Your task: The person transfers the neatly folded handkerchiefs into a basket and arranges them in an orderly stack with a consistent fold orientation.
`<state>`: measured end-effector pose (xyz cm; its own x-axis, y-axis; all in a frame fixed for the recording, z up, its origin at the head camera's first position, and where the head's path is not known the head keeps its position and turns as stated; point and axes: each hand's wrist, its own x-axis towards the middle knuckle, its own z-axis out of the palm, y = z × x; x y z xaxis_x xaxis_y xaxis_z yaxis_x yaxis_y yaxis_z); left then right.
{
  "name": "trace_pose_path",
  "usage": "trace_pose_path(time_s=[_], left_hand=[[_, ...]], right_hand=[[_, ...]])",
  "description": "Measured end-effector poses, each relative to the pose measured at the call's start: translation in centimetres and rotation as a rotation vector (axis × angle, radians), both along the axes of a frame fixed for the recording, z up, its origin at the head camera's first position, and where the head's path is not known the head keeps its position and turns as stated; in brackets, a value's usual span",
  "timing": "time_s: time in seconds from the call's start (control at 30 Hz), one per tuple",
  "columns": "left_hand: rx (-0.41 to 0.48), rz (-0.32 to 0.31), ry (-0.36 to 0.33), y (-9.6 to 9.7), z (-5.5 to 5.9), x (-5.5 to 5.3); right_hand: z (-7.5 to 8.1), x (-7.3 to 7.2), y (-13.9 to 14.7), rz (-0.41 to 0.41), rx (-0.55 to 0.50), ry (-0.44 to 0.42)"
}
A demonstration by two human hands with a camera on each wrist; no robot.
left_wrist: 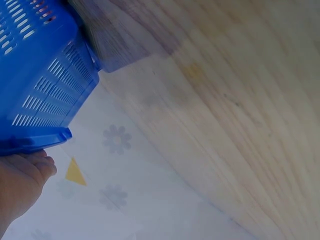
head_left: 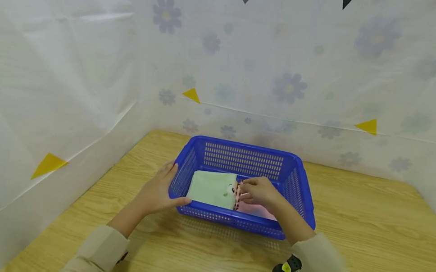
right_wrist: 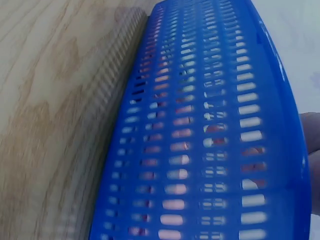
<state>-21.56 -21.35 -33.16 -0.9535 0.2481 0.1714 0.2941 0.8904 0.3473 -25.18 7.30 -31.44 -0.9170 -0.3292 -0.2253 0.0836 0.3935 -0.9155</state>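
A blue plastic basket (head_left: 249,148) with slotted walls stands on the table. My left hand (head_left: 158,190) holds its left end, with the thumb over the front rim and the fingers at the left wall. In the left wrist view, fingers (left_wrist: 37,165) show under the rim. Inside the basket lies a folded pale green cloth (head_left: 211,188) with a small printed face. Beside it are a dark-spotted patterned edge (head_left: 238,195) and a pink cloth (head_left: 255,210). My right hand (head_left: 263,192) reaches into the basket, fingers bent at the patterned edge; whether they pinch it is hidden.
The wood-grain table (head_left: 202,261) extends around the basket. White sheeting with flower prints (head_left: 289,88) hangs behind, and plain white sheeting (head_left: 47,65) on the left. Yellow and dark triangles mark the sheeting. A black wrist device (head_left: 286,270) sits at the right sleeve.
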Motion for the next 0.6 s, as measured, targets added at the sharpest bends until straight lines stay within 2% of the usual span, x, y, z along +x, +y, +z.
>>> trace_pose_path(time_s=[0.2,0.33,0.6], left_hand=[[-0.011,-0.006,0.040,-0.2,-0.2,-0.1],[-0.029,-0.023,0.104,-0.4,-0.4,-0.2],[-0.076,-0.069,0.275,-0.8,-0.6,0.1]], right_hand=[[0.8,0.5,2.4,-0.095,-0.086,0.070],[1.2,1.3,4.3,-0.150,-0.103,0.154],[0.8,3.3,8.1,-0.219,-0.016,0.361]])
